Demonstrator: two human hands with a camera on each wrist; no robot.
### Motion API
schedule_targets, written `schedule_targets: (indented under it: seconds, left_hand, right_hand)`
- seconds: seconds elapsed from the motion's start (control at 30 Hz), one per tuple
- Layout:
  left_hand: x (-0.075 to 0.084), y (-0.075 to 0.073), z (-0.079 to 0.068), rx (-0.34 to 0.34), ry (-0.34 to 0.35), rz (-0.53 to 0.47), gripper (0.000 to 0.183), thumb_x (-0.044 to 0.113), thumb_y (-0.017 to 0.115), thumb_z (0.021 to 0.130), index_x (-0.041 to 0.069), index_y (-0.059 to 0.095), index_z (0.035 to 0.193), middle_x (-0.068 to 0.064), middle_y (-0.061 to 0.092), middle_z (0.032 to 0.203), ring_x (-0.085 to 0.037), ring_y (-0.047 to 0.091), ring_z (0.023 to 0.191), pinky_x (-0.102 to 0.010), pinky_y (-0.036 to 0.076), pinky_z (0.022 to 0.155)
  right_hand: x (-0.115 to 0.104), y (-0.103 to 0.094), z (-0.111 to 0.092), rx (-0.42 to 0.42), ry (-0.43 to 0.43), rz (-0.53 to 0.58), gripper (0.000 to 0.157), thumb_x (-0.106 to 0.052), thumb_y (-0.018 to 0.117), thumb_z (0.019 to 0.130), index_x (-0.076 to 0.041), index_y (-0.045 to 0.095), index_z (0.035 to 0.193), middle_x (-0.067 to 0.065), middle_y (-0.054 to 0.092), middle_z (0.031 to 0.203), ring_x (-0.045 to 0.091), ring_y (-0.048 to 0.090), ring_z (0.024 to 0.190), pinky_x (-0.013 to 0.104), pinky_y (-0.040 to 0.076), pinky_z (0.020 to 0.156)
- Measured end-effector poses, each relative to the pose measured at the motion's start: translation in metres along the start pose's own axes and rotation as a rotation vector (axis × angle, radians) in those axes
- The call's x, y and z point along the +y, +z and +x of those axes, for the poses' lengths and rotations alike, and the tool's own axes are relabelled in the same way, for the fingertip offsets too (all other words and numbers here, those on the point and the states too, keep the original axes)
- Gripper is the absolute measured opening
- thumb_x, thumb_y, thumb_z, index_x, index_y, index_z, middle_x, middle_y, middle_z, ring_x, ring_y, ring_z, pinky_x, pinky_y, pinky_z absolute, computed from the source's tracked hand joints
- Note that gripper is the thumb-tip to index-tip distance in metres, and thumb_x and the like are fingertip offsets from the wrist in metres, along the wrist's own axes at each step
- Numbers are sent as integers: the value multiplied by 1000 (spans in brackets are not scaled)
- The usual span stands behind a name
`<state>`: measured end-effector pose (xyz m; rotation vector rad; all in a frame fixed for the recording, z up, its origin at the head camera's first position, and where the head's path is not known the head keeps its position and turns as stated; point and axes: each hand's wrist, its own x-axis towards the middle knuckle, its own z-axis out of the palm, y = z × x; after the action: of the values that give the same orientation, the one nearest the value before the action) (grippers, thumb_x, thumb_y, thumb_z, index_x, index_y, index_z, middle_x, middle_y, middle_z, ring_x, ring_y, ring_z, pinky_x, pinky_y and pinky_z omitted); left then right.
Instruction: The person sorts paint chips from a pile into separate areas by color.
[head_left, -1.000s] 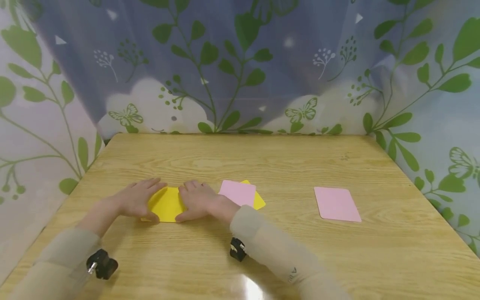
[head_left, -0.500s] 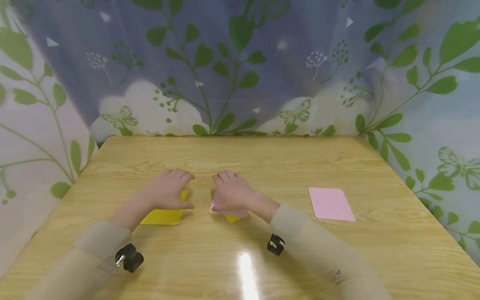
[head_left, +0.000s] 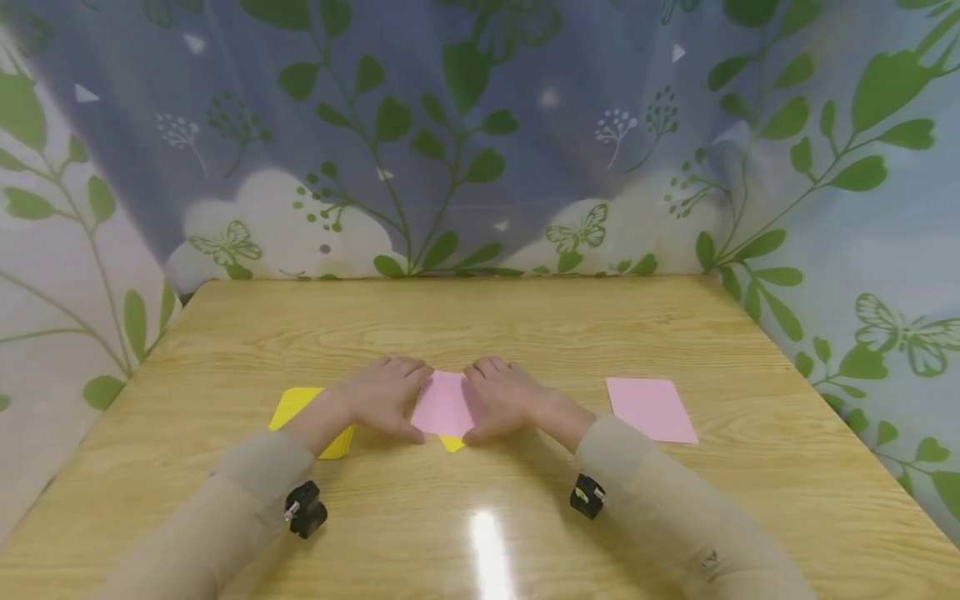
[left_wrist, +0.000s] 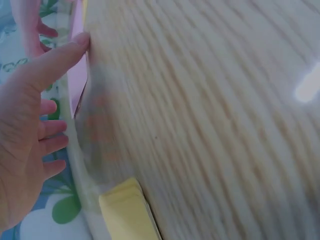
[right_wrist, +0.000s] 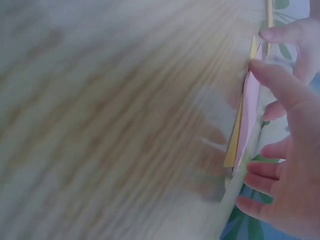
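A pink square card (head_left: 444, 404) lies over a yellow card (head_left: 452, 443), whose corner sticks out at the near side. My left hand (head_left: 381, 396) grips the pink card's left edge, thumb at the near corner and fingertips at the far one. On the opposite edge, my right hand (head_left: 506, 398) holds it the same way, and the card bows slightly between them. In the right wrist view the pink card (right_wrist: 250, 107) stands a little apart from the yellow card (right_wrist: 234, 142). My left forearm partly covers a yellow card stack (head_left: 296, 404).
Another pink card (head_left: 651, 410) lies flat to the right on the wooden table (head_left: 480, 321). A leaf-patterned curtain (head_left: 337, 133) stands behind the table and along both sides. A bright reflection shows on the near tabletop.
My hands have left the yellow stack on the left. The right hand went first to the pink card in the middle, then the left followed; both now hold its sides.
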<state>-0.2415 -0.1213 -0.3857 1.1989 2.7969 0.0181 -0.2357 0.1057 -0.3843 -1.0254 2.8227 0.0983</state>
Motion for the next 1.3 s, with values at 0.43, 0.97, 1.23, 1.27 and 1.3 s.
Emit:
schedule_targets:
  seconds: [0.43,0.97,1.23,1.27,1.3]
  left_hand:
    - [2,4,8,-29,-3,-73,87,57,64,75,5,38,140,-15,38,142,-33,31,131,-51,22,106]
    - [-2,8,13,-35,13,-75,85,57,61,78,7,36,141,-13,35,144,-31,30,132,-50,22,106]
    - [-1,5,17,-31,23,-45,79,55,62,78,6,42,138,-13,41,139,-32,35,129,-49,24,105]
    - [0,5,17,-31,22,-46,79,55,62,78,6,42,137,-13,42,139,-31,35,129,-49,24,106]
    - [0,5,17,-31,21,-47,79,55,62,78,7,42,138,-12,42,139,-31,35,129,-49,24,106]
  right_hand:
    - [9,7,-3,6,-55,59,85,-59,63,74,-1,41,132,13,44,129,27,42,117,44,39,96]
    - [12,8,3,-30,-32,89,89,-57,70,70,2,42,130,16,46,126,26,45,111,37,40,95]
    - [15,5,8,-40,-6,92,90,-59,74,65,0,46,127,13,47,117,21,45,99,32,44,86]
    - [15,4,8,-48,1,95,90,-59,74,65,0,46,127,13,47,116,20,44,98,31,44,86]
    - [15,3,9,-55,6,96,90,-59,74,64,0,47,126,12,46,114,20,44,97,31,43,85]
